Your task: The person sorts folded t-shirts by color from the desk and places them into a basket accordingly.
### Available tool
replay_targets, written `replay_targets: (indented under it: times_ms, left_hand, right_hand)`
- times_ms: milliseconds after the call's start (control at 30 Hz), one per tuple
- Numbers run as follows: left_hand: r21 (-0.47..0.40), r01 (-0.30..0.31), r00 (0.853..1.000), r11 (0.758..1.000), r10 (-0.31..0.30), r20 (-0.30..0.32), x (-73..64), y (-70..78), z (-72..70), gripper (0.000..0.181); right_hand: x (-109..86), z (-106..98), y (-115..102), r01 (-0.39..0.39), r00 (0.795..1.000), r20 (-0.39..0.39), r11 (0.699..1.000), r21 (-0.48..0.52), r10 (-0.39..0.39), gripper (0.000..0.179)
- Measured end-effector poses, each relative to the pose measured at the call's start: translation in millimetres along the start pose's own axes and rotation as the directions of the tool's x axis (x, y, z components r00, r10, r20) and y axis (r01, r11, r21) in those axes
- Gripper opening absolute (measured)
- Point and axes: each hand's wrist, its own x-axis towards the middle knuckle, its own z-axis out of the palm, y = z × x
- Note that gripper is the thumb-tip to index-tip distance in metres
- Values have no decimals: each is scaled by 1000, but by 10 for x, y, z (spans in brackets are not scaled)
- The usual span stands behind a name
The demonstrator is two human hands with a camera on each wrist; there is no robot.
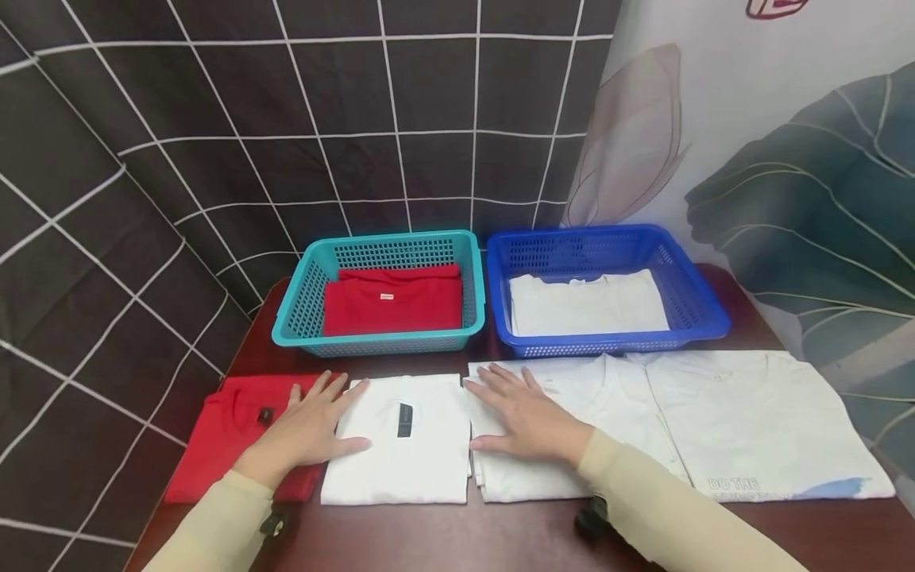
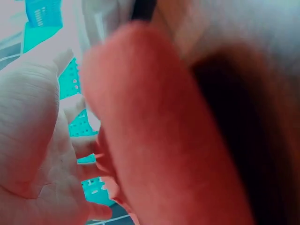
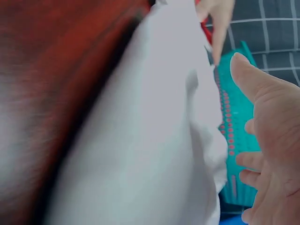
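Note:
My left hand [image 1: 307, 429], fingers spread, is over the right side of a folded red T-shirt [image 1: 236, 421], its fingertips and thumb reaching a folded white T-shirt [image 1: 422, 469] with a dark neck label. In the left wrist view the palm [image 2: 33, 140] faces red cloth [image 2: 154, 131]. My right hand [image 1: 532, 417], also spread, is over the left part of another folded white T-shirt [image 1: 608, 413]. White cloth [image 3: 140, 131] fills the middle of the right wrist view, beside the right hand [image 3: 276, 136]. Whether the palms press on the cloth, I cannot tell.
Behind the shirts stand a turquoise basket [image 1: 286, 334] with folded red clothing [image 1: 393, 310] and a blue basket [image 1: 696, 326] with folded white clothing [image 1: 589, 306]. A white T-shirt with printed lettering [image 1: 758, 421] lies at the right. Dark gridded cloth [image 1: 357, 95] hangs behind the brown table [image 1: 415, 540].

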Motion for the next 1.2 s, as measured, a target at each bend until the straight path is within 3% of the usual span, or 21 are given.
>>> replay_targets:
  times_ms: [200, 367, 467, 633, 800, 933, 1033, 1133, 1200]
  left_hand:
    - [17, -30, 999, 999, 29, 27, 81, 24, -2, 105]
    - [-39, -36, 999, 999, 37, 13, 69, 70, 0, 104]
    - [-78, -26, 1000, 997, 27, 13, 69, 95, 2, 104]
    - [-163, -4, 1000, 987, 3, -5, 46, 133, 26, 102]
    - [-259, -8, 999, 966, -5, -50, 27, 188, 55, 92]
    - [-310, -43, 993, 950, 7, -117, 12, 208, 84, 82]
    - [-346, -28, 990, 938, -23, -141, -8, 218, 113, 78]
    - [-385, 17, 987, 923, -77, -141, -29, 240, 139, 75]
    - [-412, 51, 986, 910, -111, -123, -40, 264, 153, 72]
  right_hand:
    - [317, 79, -41, -13, 993, 118, 1000, -25, 16, 80]
    - [446, 138, -39, -1, 986, 169, 998, -57, 11, 74]
    - [482, 154, -51, 14, 988, 156, 999, -33, -9, 71]
    - [533, 170, -96, 48, 994, 97, 995, 89, -56, 63]
    - [543, 181, -116, 41, 995, 75, 974, 221, -59, 42]
    - [555, 182, -125, 33, 999, 31, 946, 324, -45, 25]
    - [554, 180, -129, 18, 1000, -3, 910, 414, -19, 24]
    - [535, 175, -136, -44, 999, 15, 845, 532, 42, 25]
    - [515, 175, -138, -97, 995, 61, 783, 614, 75, 26]
